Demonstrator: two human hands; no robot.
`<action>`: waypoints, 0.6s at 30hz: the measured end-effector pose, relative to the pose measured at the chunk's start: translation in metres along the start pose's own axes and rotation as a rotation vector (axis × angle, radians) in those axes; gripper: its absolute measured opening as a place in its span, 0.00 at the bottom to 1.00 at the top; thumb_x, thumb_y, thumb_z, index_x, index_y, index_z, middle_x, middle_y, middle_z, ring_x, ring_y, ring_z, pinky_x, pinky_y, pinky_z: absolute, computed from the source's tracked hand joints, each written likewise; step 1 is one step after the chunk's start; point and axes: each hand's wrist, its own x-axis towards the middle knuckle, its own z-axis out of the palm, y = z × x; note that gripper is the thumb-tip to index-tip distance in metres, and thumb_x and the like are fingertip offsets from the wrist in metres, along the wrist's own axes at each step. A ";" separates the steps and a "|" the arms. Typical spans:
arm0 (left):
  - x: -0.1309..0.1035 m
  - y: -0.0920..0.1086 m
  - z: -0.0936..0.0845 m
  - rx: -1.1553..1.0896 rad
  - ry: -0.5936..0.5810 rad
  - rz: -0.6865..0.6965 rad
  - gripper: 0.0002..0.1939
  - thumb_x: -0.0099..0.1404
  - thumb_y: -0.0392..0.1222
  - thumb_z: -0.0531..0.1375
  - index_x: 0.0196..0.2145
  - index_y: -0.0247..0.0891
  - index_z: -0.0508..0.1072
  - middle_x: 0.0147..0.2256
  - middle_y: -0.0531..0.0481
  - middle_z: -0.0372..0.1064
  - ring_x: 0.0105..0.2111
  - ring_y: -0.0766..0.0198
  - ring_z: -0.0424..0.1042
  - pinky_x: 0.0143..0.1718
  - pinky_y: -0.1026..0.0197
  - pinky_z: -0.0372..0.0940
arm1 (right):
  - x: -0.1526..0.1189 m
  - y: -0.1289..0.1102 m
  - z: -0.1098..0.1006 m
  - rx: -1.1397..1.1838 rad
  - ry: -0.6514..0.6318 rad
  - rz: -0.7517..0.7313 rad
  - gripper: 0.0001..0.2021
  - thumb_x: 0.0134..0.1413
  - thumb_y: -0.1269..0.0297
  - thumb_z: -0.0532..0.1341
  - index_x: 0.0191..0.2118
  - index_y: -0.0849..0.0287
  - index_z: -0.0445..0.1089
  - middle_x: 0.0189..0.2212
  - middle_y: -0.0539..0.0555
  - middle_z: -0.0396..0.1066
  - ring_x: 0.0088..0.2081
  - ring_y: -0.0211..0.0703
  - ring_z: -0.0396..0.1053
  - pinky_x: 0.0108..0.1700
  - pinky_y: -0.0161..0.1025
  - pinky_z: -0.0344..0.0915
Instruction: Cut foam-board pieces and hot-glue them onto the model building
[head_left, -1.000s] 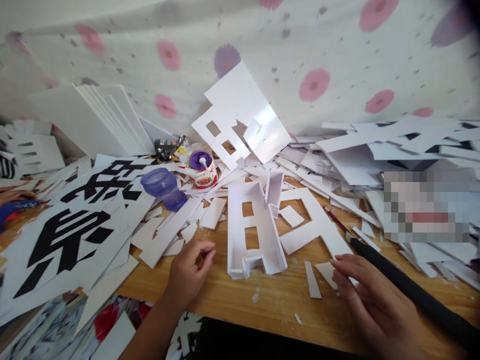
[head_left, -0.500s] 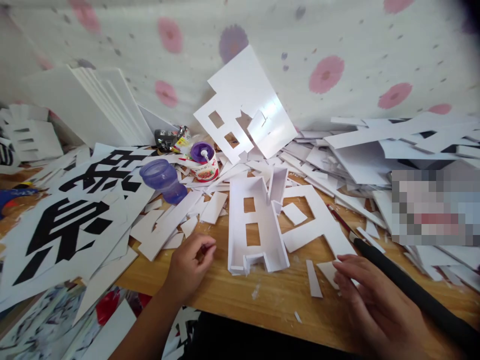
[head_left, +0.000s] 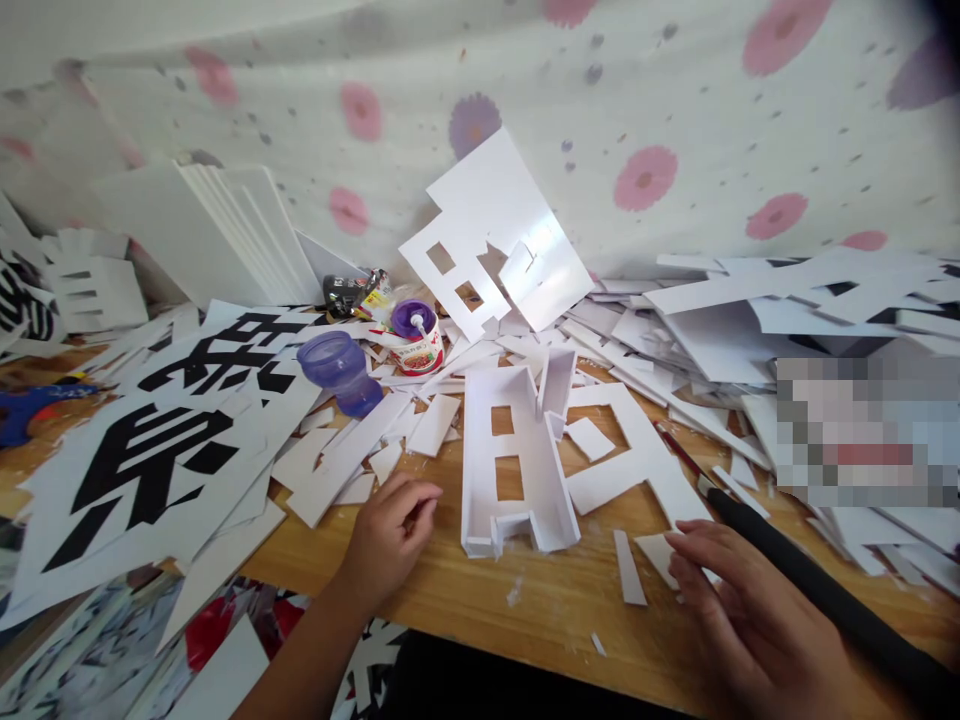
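Note:
A white foam-board letter shell with raised side walls lies on the table between my two hands, and neither touches it. To its left my left hand rests with its fingers curled in, and I see nothing in them. My right hand lies at the right front, fingers loosely stretched out over a small white scrap. Right beside the shell is a flat white board with a cut-out. A narrow white strip lies between the shell and my right hand.
A purple cup and a paper tub stand at the back left. Printed black-character sheets cover the left side. A cut white board leans upright behind. A dark-handled tool lies at right among foam scraps.
The whole view has shifted slightly, with the table things sitting a little lower and further right. Both hands keep nearly the same pose and place beside the shell.

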 end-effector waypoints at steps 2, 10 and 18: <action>-0.001 0.000 0.000 -0.002 0.001 -0.009 0.09 0.64 0.32 0.53 0.33 0.39 0.73 0.29 0.52 0.69 0.27 0.68 0.68 0.29 0.67 0.63 | -0.001 -0.001 0.001 -0.020 -0.002 -0.019 0.07 0.59 0.65 0.59 0.41 0.54 0.72 0.34 0.55 0.77 0.34 0.48 0.78 0.29 0.37 0.75; -0.004 -0.002 -0.003 -0.048 -0.007 -0.069 0.07 0.67 0.36 0.54 0.34 0.39 0.72 0.30 0.52 0.69 0.31 0.67 0.68 0.34 0.65 0.62 | -0.009 0.004 0.006 -0.005 0.013 -0.002 0.08 0.58 0.67 0.60 0.43 0.54 0.71 0.35 0.54 0.76 0.37 0.46 0.77 0.38 0.39 0.75; -0.006 0.000 -0.009 -0.147 0.038 -0.204 0.12 0.67 0.42 0.54 0.26 0.38 0.67 0.25 0.54 0.64 0.27 0.67 0.64 0.31 0.64 0.59 | -0.007 0.003 0.006 -0.008 -0.013 -0.005 0.07 0.59 0.65 0.59 0.42 0.55 0.71 0.35 0.55 0.76 0.35 0.46 0.77 0.40 0.41 0.75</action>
